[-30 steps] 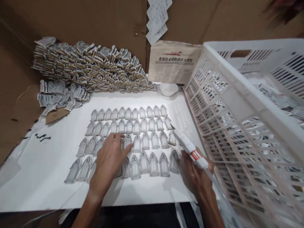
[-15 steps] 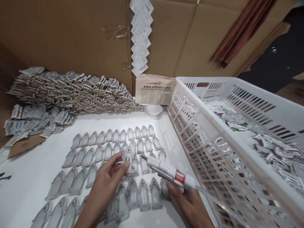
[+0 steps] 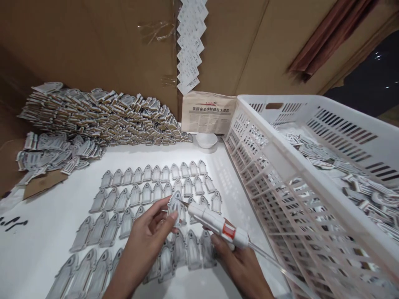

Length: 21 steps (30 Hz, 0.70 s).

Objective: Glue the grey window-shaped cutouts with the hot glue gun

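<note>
Between the thumb and fingers of my left hand [image 3: 149, 232] is a small grey-white arch-shaped piece [image 3: 176, 209], held upright just above the table. My right hand [image 3: 238, 263] grips a white glue gun [image 3: 215, 222] with an orange-red patch on its side. Its nozzle points left and meets, or nearly meets, the upper right edge of the held piece. A clear glue stick [image 3: 277, 265] trails from the gun's rear. Under and around both hands, matching arch-shaped pieces [image 3: 126, 222] lie in rows on the white table [image 3: 43, 232].
A large heap of stacked arch pieces [image 3: 102, 118] lines the cardboard wall [image 3: 93, 45]. To the right, a white plastic basket [image 3: 280, 170] holds many more pieces. A small white bowl [image 3: 206, 141] sits before a newspaper sheet [image 3: 207, 114]. Paper slips [image 3: 190, 45] hang above.
The glue gun's tip has come left, up to the piece in my left hand, closing the gap between them. The whole view has shifted slightly.
</note>
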### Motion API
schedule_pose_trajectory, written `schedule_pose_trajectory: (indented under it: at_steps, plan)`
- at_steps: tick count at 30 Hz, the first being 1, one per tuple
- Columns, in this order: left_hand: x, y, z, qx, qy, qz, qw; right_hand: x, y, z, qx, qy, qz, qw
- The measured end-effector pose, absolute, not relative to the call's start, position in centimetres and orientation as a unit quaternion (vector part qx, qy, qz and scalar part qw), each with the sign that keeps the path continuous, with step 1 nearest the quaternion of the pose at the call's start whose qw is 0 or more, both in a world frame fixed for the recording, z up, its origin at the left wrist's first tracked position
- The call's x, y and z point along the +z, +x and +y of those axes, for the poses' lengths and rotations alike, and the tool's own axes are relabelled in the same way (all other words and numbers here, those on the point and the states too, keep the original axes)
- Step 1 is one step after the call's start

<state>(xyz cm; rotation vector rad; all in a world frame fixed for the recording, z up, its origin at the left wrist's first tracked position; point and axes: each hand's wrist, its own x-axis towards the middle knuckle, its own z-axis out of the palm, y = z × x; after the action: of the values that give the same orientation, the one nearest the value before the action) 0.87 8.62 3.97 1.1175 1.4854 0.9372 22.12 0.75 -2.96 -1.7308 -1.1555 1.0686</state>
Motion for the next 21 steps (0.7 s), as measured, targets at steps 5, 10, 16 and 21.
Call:
schedule_pose_trajectory:
  at_steps: [5,10,16,21]
  plan:
    - [3.5,0.2,8.5,0.377,0.474,0.609,0.512,-3.4,21.9,0.4,0.409,-0.674,-0.475,0.392]
    - [3.4,0.1,8.2,0.386,0.481,0.606,0.502,-3.3,21.6,0.3,0.368,-0.69,-0.488,0.387]
    - [2.9,-0.2,7.9,0.387,0.505,0.591,0.496,-1.3,21.2,0.5,0.346,-0.679,-0.533,0.367]
    - [2.1,-0.6,7.8,0.378,0.571,0.582,0.439,2.5,21.6,1.1,0.314,-0.637,-0.633,0.307]
